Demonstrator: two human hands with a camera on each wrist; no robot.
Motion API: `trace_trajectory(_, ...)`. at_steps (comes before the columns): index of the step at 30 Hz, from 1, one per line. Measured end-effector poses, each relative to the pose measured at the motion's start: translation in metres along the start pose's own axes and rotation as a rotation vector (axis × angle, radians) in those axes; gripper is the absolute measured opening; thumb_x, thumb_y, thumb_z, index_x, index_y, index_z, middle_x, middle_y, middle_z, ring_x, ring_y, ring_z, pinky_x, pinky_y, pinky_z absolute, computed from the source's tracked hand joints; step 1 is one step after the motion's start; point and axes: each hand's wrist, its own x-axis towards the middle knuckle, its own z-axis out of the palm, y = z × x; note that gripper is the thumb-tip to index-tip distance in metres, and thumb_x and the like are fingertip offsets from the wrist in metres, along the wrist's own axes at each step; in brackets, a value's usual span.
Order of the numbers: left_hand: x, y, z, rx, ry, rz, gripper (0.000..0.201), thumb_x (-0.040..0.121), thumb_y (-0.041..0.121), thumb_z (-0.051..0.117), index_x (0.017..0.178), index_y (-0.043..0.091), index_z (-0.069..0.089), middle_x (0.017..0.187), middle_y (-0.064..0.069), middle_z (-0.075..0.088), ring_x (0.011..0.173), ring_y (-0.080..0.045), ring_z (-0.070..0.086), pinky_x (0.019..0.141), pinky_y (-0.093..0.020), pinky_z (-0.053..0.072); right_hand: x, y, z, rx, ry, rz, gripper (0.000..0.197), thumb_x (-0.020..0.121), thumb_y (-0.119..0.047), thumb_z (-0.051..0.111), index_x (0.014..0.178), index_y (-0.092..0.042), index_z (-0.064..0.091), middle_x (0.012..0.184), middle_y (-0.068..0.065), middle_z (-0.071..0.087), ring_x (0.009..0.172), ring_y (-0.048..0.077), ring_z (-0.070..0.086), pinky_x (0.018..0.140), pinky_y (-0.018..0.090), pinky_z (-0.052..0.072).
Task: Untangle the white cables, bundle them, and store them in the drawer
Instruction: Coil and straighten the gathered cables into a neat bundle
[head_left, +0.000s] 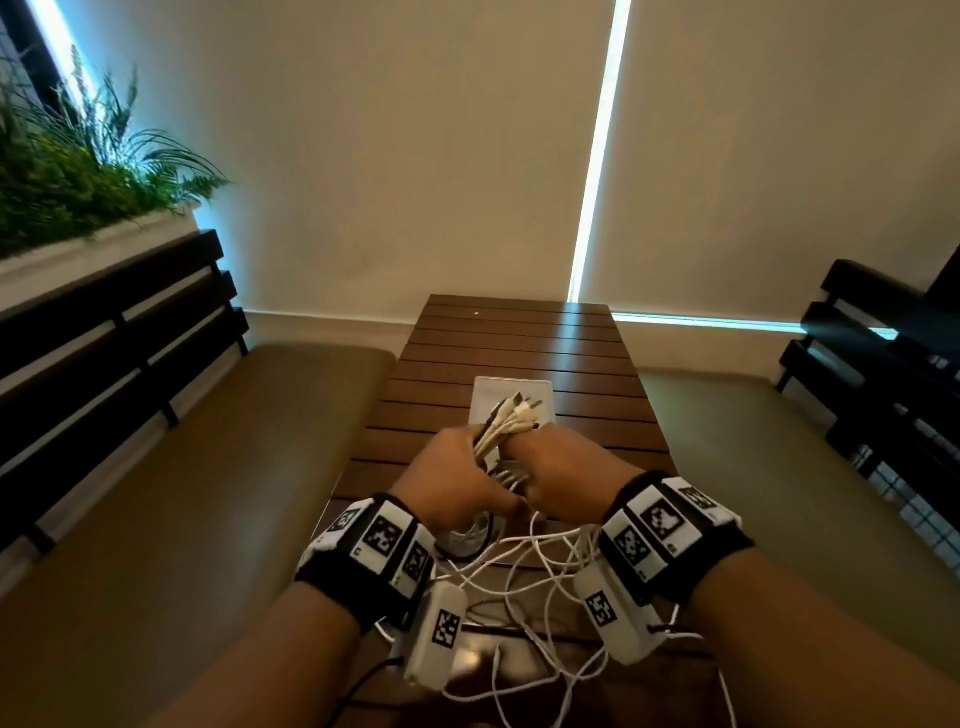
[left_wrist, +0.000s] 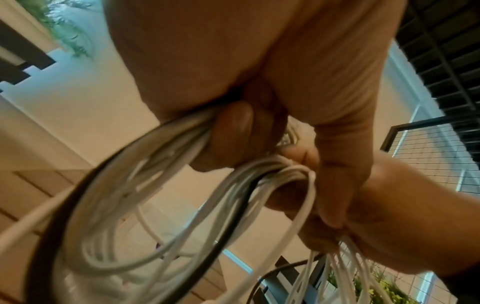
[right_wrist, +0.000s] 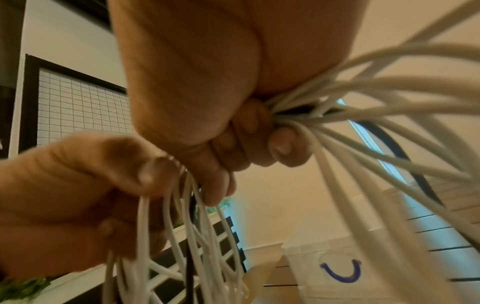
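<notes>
Both hands hold one bunch of white cables (head_left: 506, 423) above the near part of the table. Their plug ends stick up and away from me between the fists. My left hand (head_left: 452, 483) grips the bunch from the left, and my right hand (head_left: 566, 478) grips it from the right, close beside it. Loose loops (head_left: 535, 566) hang down under my wrists onto the table. In the left wrist view my left hand's fingers (left_wrist: 233, 131) curl round coiled cables (left_wrist: 130, 185), with one black cable among them. In the right wrist view my right hand (right_wrist: 194, 82) clamps the strands (right_wrist: 363, 102). A small white drawer unit (head_left: 488, 389) stands just beyond the hands; its blue handle (right_wrist: 340, 271) shows.
The dark slatted wooden table (head_left: 519, 338) runs away from me toward a cream wall. Padded bench seats (head_left: 208, 467) lie on both sides, with black slatted backrests (head_left: 130, 338). A planter with green ferns (head_left: 78, 171) tops the left backrest.
</notes>
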Motion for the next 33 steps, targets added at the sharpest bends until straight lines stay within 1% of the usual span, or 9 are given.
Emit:
trace_trajectory(6, 0.012, 0.001, 0.002, 0.155, 0.062, -0.080, 0.011, 0.061, 0.011, 0.080, 0.066, 0.009, 0.070, 0.066, -0.007, 0.069, 0.061, -0.019, 0.064, 0.058, -0.028, 0.051, -0.005, 0.010, -0.001, 0.145, 0.096, -0.037, 0.020, 0.085, -0.020, 0.065, 0.105, -0.018, 0.069, 0.098, 0.000, 0.071, 0.085, 0.017, 0.065, 0.076, 0.036, 0.054)
trace_trajectory(9, 0.013, 0.011, -0.008, 0.235, 0.124, -0.046, 0.011, 0.067, 0.015, 0.076, 0.064, 0.012, 0.066, 0.067, -0.008, 0.068, 0.063, -0.022, 0.065, 0.060, -0.032, 0.055, -0.016, 0.018, -0.002, 0.545, 0.096, 0.064, 0.033, 0.081, -0.014, 0.073, 0.110, -0.021, 0.059, 0.092, -0.004, 0.069, 0.068, 0.006, 0.065, 0.059, 0.023, 0.054)
trace_trajectory(16, 0.003, 0.044, -0.028, -0.066, 0.390, 0.012, 0.015, 0.067, 0.007, 0.073, 0.057, 0.009, 0.064, 0.048, 0.004, 0.057, 0.044, -0.009, 0.050, 0.046, -0.023, 0.043, -0.033, 0.039, 0.002, 0.612, -0.096, 0.156, 0.019, 0.074, -0.011, 0.078, 0.085, -0.021, 0.067, 0.075, -0.008, 0.067, 0.071, 0.002, 0.064, 0.075, 0.028, 0.054)
trace_trajectory(22, 0.001, 0.069, -0.049, -0.224, 0.555, 0.041, 0.021, 0.067, 0.008, 0.074, 0.052, 0.016, 0.061, 0.039, 0.008, 0.054, 0.036, -0.009, 0.049, 0.045, -0.020, 0.038, -0.029, 0.042, -0.045, 0.250, 0.904, 0.159, 0.011, 0.082, -0.009, 0.063, 0.081, -0.018, 0.057, 0.062, -0.012, 0.051, 0.056, 0.001, 0.052, 0.052, 0.007, 0.035)
trace_trajectory(24, 0.002, 0.070, -0.059, -0.255, 0.600, 0.052, 0.018, 0.066, 0.005, 0.074, 0.054, 0.014, 0.063, 0.041, 0.007, 0.056, 0.036, -0.010, 0.049, 0.046, -0.022, 0.040, -0.027, 0.034, -0.035, 0.325, 0.651, 0.128, 0.017, 0.083, -0.009, 0.066, 0.082, -0.024, 0.058, 0.064, -0.009, 0.057, 0.059, -0.001, 0.057, 0.057, 0.008, 0.043)
trace_trajectory(26, 0.002, 0.067, -0.067, -0.238, 0.606, 0.063, 0.011, 0.068, 0.004, 0.072, 0.059, 0.009, 0.067, 0.047, 0.002, 0.058, 0.039, -0.011, 0.050, 0.046, -0.023, 0.040, -0.031, 0.027, -0.018, 0.405, 0.142, 0.220, 0.015, 0.081, -0.016, 0.072, 0.079, -0.025, 0.060, 0.072, -0.003, 0.065, 0.065, 0.005, 0.062, 0.070, 0.029, 0.056)
trace_trajectory(28, -0.002, 0.059, -0.068, -0.210, 0.590, 0.045, 0.005, 0.069, 0.004, 0.071, 0.064, 0.006, 0.069, 0.053, -0.004, 0.061, 0.043, -0.014, 0.053, 0.049, -0.026, 0.042, -0.033, 0.034, -0.010, 0.433, 0.022, 0.269, 0.012, 0.082, -0.016, 0.071, 0.076, -0.020, 0.062, 0.072, -0.001, 0.066, 0.067, 0.015, 0.063, 0.071, 0.037, 0.055)
trace_trajectory(31, -0.007, 0.049, -0.065, -0.261, 0.554, -0.027, 0.015, 0.070, 0.002, 0.070, 0.060, 0.012, 0.064, 0.046, 0.002, 0.059, 0.040, -0.012, 0.053, 0.046, -0.025, 0.041, -0.031, 0.047, -0.015, 0.365, 0.615, 0.259, 0.014, 0.088, -0.010, 0.060, 0.076, -0.017, 0.057, 0.067, 0.000, 0.062, 0.063, 0.022, 0.059, 0.062, 0.035, 0.052)
trace_trajectory(33, -0.010, 0.052, -0.068, -0.287, 0.558, -0.027, 0.023, 0.071, 0.002, 0.070, 0.053, 0.014, 0.062, 0.039, 0.006, 0.053, 0.033, -0.007, 0.047, 0.043, -0.022, 0.037, -0.031, 0.044, -0.024, 0.300, 0.987, 0.185, 0.014, 0.087, -0.009, 0.062, 0.080, -0.018, 0.054, 0.065, -0.009, 0.053, 0.056, 0.011, 0.048, 0.057, 0.011, 0.042)
